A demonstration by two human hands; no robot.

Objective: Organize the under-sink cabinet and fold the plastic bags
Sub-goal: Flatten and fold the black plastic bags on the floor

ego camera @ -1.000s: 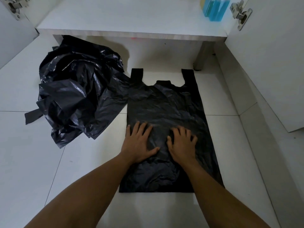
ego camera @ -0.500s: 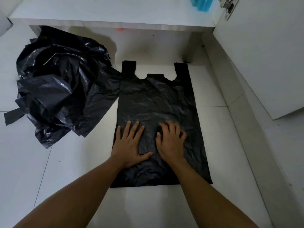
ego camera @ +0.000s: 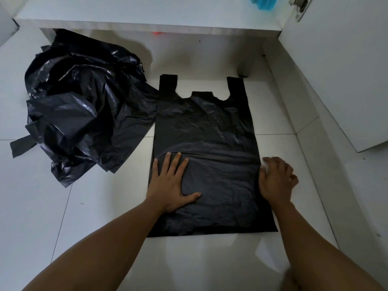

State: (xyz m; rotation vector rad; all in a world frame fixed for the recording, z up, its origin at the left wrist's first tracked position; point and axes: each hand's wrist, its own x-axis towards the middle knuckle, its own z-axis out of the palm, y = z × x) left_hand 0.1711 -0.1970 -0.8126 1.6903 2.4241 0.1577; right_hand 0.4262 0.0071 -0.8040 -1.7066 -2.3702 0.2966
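Flat black bag (ego camera: 206, 143) lies on floor tiles, long axis running away from me, handles far; left hand (ego camera: 171, 183) splayed, pinning it, right hand (ego camera: 276, 178) blurred at its right edge, grasp unclear, so nearer for folding across.

L hand (ego camera: 171, 183) flat, R hand (ego camera: 276, 179) (blurred) apart.

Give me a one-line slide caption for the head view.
Left hand pins a flattened black bag on the tiled floor; right hand sits at its right edge, crumpled bags piled alongside.
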